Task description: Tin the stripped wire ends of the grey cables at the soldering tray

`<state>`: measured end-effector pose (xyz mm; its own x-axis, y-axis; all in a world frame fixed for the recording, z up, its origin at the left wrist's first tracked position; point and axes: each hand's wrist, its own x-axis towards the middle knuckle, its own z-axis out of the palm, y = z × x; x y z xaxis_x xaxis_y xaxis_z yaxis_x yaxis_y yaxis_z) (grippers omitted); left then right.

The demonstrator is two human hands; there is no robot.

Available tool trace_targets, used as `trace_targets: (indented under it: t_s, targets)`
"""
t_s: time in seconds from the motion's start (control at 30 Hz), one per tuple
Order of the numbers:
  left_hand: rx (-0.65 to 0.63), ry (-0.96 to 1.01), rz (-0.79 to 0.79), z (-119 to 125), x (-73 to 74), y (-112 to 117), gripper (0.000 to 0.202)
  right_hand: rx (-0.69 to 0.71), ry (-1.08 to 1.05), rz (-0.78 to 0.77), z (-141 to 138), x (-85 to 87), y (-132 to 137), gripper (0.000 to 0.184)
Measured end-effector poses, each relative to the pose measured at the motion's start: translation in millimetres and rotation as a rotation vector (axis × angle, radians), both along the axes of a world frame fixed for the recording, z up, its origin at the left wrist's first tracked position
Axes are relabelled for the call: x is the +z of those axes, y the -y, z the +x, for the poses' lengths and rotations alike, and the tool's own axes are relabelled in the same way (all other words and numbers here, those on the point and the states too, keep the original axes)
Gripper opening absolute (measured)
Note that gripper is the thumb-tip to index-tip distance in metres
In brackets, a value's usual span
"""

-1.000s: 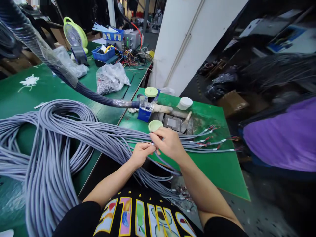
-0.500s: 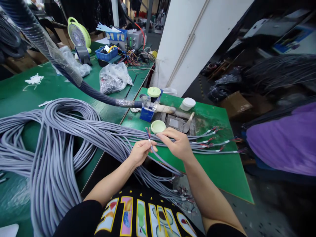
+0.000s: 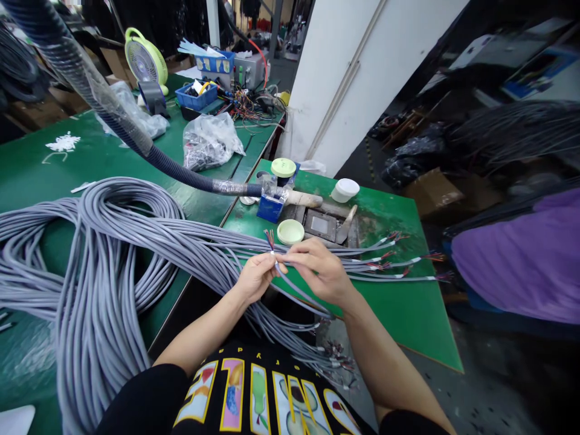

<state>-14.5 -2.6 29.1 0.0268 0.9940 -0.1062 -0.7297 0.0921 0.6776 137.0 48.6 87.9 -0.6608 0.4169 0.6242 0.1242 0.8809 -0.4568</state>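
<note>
Between the thumb and fingers of my left hand (image 3: 256, 278) is a grey cable (image 3: 302, 293), pinched near its end. Thin coloured wires (image 3: 269, 239) fan upward from that end, above a white band (image 3: 272, 252). My right hand (image 3: 322, 272) comes in from the right, its fingertips closed together and meeting the cable just below the band, beside my left fingertips. The exact contact is partly hidden by the fingers. From my hands the held cable curves down and right. Behind them, several other grey cables (image 3: 362, 277) lie across the green board with stripped, coloured ends.
A big coil of grey cables (image 3: 109, 241) covers the left table. A ribbed hose (image 3: 176, 171) runs to a blue box (image 3: 269, 209). Close behind my hands stand a pale green dish (image 3: 290, 231), a soldering pot (image 3: 321, 225) and a white tub (image 3: 345, 190). Purple cloth (image 3: 521, 254) is at right.
My right hand has shifted slightly down and left, so its fingertips now meet the cable by my left fingers. The cable end has risen a little.
</note>
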Motion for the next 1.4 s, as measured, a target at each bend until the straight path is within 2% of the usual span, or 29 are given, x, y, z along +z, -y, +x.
trace_targets:
  t_s: [0.13,0.3,0.4,0.53,0.67,0.9,1.07,1.23,1.4]
  targets:
    - [0.027,0.030,-0.039,-2,2.3,0,0.040,0.060,0.033,0.158,4,-12.1,0,0.035]
    - [0.006,0.028,-0.032,-1,5.7,1,0.040,0.094,0.126,0.221,6,-20.6,0,0.031]
    - [0.010,0.049,-0.044,0,7.3,1,0.039,0.067,0.136,0.288,6,-25.9,0,0.030]
    - [0.170,0.114,-0.079,1,6.8,-2,0.043,-0.002,0.094,0.345,8,-31.7,0,0.034]
    - [0.256,0.102,-0.041,0,4.7,-6,0.043,-0.038,0.072,0.353,7,-31.9,2,0.032]
    - [0.212,0.052,-0.006,-5,2.6,-9,0.045,-0.033,0.103,0.328,7,-30.1,4,0.029]
    - [0.231,-0.007,0.028,-2,1.2,-9,0.041,-0.020,0.091,0.325,8,-30.2,3,0.036]
    - [0.312,-0.087,0.023,2,-0.3,-7,0.045,-0.007,0.092,0.327,10,-32.7,3,0.041]
    - [0.300,-0.153,0.075,4,-0.4,-4,0.049,-0.013,0.110,0.306,15,-35.2,6,0.050]
